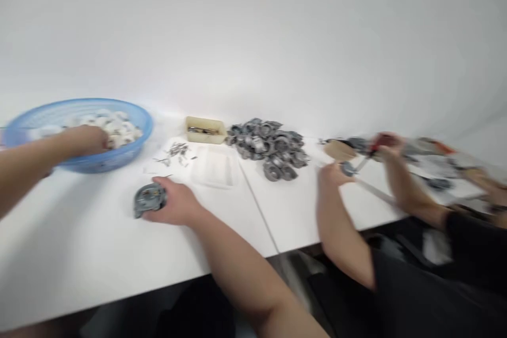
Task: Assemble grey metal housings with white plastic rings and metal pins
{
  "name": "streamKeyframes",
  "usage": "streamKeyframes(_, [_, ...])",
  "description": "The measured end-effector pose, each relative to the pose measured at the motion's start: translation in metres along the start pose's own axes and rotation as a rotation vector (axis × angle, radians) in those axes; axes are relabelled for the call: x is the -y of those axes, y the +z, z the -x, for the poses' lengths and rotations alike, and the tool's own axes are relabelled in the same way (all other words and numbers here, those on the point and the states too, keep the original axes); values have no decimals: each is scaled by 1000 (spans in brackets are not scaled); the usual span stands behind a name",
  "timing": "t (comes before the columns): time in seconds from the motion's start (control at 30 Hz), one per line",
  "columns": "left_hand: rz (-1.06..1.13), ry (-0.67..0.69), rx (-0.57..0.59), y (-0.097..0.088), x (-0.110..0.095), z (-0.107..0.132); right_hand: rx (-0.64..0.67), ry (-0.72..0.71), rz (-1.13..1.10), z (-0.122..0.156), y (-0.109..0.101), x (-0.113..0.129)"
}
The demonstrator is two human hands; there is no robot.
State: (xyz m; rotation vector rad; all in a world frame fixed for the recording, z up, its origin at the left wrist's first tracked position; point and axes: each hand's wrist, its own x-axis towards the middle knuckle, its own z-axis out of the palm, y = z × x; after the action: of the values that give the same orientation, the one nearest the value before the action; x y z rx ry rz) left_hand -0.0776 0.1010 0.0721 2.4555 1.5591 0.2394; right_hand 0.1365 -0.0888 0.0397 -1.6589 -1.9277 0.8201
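My left hand (89, 140) reaches over the rim of a blue plastic basket (119, 156) and into a heap of small white round parts (114, 121). Its fingertips are blurred and partly hidden among them, so I cannot tell if it grips one. Over the white table (99, 259), my right hand (176, 202) is closed around the right side of a round grey metal housing (148, 199). Small brass-coloured spots show on the face of that housing. Just behind it lie several small metal pins or screws (180, 150).
A cream tray (214, 138) with thin metal pieces stands near the wall, with a clear plastic lid or tray (214, 169) in front. Several grey metal housings (273, 142) are piled beside it. At right, a co-worker's hands (335, 174) hold a grey part and a red-handled screwdriver (374, 148).
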Motion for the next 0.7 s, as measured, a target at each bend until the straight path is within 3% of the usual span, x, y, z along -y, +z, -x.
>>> streamKeyframes(0.07, [-95, -26, 91, -14, -10, -1, -14, -26, 9, -6, 0, -2])
streamKeyframes(0.17, [-181, -113, 156, -19, -9, -12, -2, -23, -8, -14, -2, -6])
streamKeyframes(0.4, [-172, -150, 102, -14, -5, -21, -11, 13, -34, -19, -4, -5])
streamKeyframes(0.57, [-74, -148, -101, -26, -9, -15, -25, 40, -41, -20, -4, -6])
streamKeyframes(0.7, [46, -84, -363, -32, -29, 17, -25, 40, -28, -20, -5, -6])
